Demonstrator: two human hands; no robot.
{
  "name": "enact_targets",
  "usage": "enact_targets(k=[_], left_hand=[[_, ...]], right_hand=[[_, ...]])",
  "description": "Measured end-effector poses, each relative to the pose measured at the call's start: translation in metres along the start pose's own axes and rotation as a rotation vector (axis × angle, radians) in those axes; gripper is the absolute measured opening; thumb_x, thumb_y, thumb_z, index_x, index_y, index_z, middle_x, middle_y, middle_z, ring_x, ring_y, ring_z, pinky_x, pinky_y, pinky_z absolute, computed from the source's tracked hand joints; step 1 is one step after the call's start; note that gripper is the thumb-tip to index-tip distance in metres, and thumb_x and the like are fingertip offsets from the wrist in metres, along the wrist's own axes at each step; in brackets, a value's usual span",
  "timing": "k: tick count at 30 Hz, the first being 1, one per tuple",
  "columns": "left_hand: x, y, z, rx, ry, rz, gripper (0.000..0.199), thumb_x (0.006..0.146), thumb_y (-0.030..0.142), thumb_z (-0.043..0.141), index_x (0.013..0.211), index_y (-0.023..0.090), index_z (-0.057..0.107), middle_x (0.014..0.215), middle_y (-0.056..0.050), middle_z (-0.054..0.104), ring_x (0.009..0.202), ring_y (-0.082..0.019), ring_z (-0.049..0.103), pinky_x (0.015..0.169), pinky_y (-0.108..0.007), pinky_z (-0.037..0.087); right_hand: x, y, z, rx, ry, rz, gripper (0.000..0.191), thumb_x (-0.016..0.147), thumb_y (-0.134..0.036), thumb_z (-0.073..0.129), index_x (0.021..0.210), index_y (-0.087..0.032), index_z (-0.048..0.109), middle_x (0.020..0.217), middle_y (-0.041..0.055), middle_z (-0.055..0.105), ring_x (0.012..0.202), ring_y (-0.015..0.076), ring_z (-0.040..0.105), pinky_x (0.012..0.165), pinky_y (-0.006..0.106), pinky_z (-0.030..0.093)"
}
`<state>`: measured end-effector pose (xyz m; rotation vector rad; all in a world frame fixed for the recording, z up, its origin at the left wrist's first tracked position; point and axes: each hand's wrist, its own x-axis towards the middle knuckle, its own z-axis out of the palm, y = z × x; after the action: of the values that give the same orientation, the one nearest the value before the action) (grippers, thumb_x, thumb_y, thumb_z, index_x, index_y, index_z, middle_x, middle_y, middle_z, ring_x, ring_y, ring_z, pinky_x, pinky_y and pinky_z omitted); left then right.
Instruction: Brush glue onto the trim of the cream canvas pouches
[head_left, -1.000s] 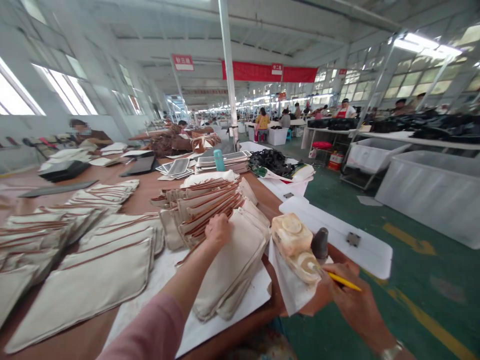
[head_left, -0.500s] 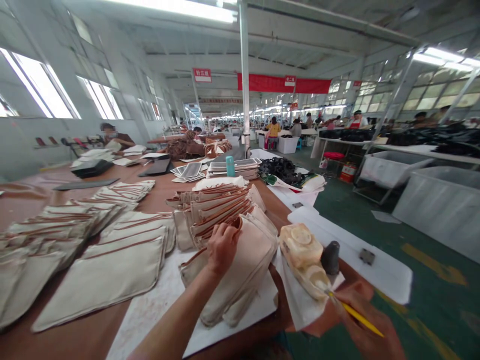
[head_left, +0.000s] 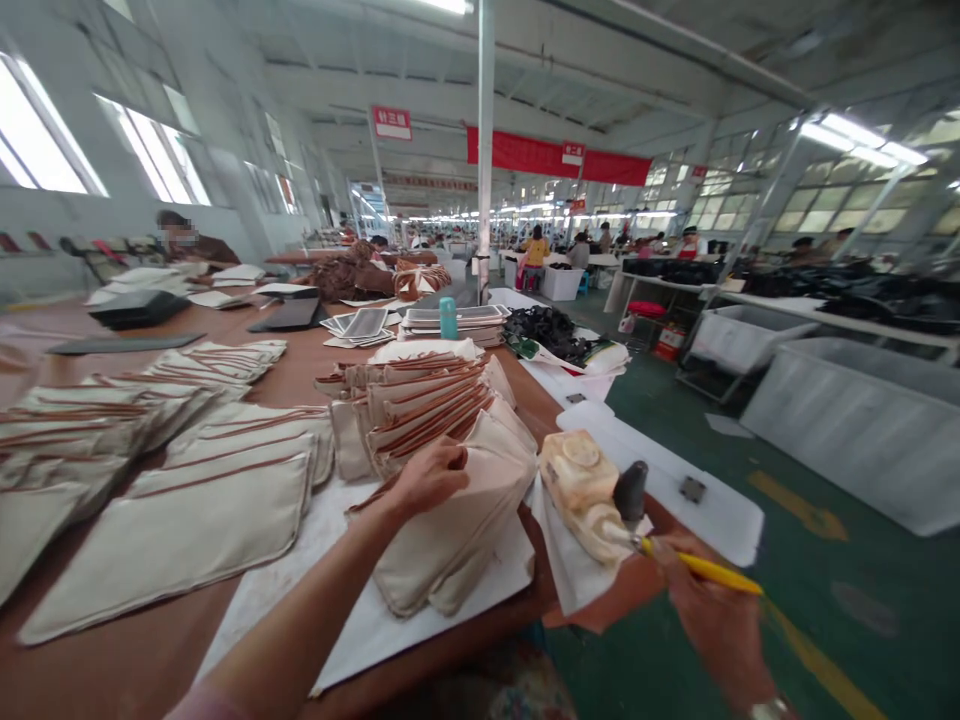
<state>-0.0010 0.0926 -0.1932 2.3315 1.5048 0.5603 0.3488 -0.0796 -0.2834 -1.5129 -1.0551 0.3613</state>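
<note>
My left hand (head_left: 433, 476) is closed on the upper edge of a beige pouch (head_left: 442, 545) with stitched edges, which lies slanting over others on white paper (head_left: 262, 590). Behind it leans a stack of similar pouches with brown edging (head_left: 427, 405). On the right, my right hand (head_left: 701, 600) grips a yellow-handled brush (head_left: 712, 573). Its tip reaches into the mouth of a stained, cream plastic glue container (head_left: 581, 480); the bristles are hidden there. A dark grey cone-shaped object (head_left: 631, 490) stands beside the container.
Rows of beige pouches (head_left: 180, 530) overlap across the brown table (head_left: 112, 660) at left. A turquoise bottle (head_left: 448, 318) stands behind the stack. Black pieces (head_left: 551, 335) lie in a bin. Green floor (head_left: 660, 400) and large white bins (head_left: 862, 430) are at right. Several people work farther off.
The camera view has turned slightly, shifting everything leftward. My left hand now lies flatter and lower on the pouch edge. My right hand still has the brush at the container's mouth, its handle tilted less steeply.
</note>
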Motion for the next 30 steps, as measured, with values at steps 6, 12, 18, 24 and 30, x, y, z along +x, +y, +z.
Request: enact_targets(k=[6, 12, 18, 24, 30], left_hand=[[0.035, 0.0, 0.008, 0.051, 0.061, -0.128, 0.01, 0.067, 0.019, 0.059, 0.062, 0.022, 0.052, 0.077, -0.003, 0.063, 0.078, -0.022, 0.063, 0.068, -0.029, 0.041], [0.032, -0.006, 0.02, -0.025, 0.171, -0.328, 0.028, 0.082, 0.047, 0.062, 0.093, 0.021, 0.062, 0.088, -0.007, 0.072, 0.082, -0.025, 0.067, 0.066, -0.029, 0.042], [0.016, -0.013, 0.026, -0.142, 0.219, -0.317, 0.025, 0.084, 0.041, 0.063, 0.092, 0.018, 0.069, 0.083, -0.004, 0.073, 0.077, -0.021, 0.067, 0.065, -0.026, 0.043], [-0.024, 0.019, 0.014, -0.273, 0.253, -0.058, 0.017, 0.083, 0.036, 0.066, 0.08, 0.02, 0.072, 0.081, -0.001, 0.071, 0.078, -0.016, 0.063, 0.07, -0.023, 0.046], [-0.063, 0.066, -0.007, -0.514, 0.195, 0.164, 0.013, 0.081, 0.029, 0.073, 0.074, 0.018, 0.074, 0.068, 0.0, 0.061, 0.064, -0.012, 0.053, 0.058, -0.022, 0.038]], right_hand=[[0.012, 0.008, 0.016, 0.05, 0.13, 0.131, 0.051, 0.089, -0.065, 0.063, 0.08, -0.015, 0.062, 0.056, 0.0008, 0.055, 0.043, 0.0158, 0.048, 0.038, 0.026, 0.039], [0.002, 0.01, -0.008, -0.102, 0.106, 0.116, 0.049, 0.086, -0.063, 0.067, 0.076, -0.016, 0.065, 0.053, 0.0022, 0.056, 0.043, 0.0174, 0.051, 0.038, 0.026, 0.037], [0.001, -0.002, -0.008, -0.106, 0.028, 0.017, 0.053, 0.083, -0.069, 0.062, 0.076, -0.017, 0.067, 0.061, 0.0052, 0.061, 0.046, 0.0203, 0.055, 0.04, 0.029, 0.042], [-0.004, -0.048, -0.013, -0.077, 0.127, 0.004, 0.043, 0.084, -0.061, 0.069, 0.082, -0.018, 0.068, 0.059, 0.0021, 0.056, 0.051, 0.0172, 0.052, 0.042, 0.025, 0.039], [-0.014, -0.136, 0.014, 0.637, -0.015, 0.003, 0.022, 0.084, -0.036, 0.08, 0.089, -0.018, 0.069, 0.059, -0.0009, 0.053, 0.048, 0.0105, 0.047, 0.041, 0.017, 0.035]])
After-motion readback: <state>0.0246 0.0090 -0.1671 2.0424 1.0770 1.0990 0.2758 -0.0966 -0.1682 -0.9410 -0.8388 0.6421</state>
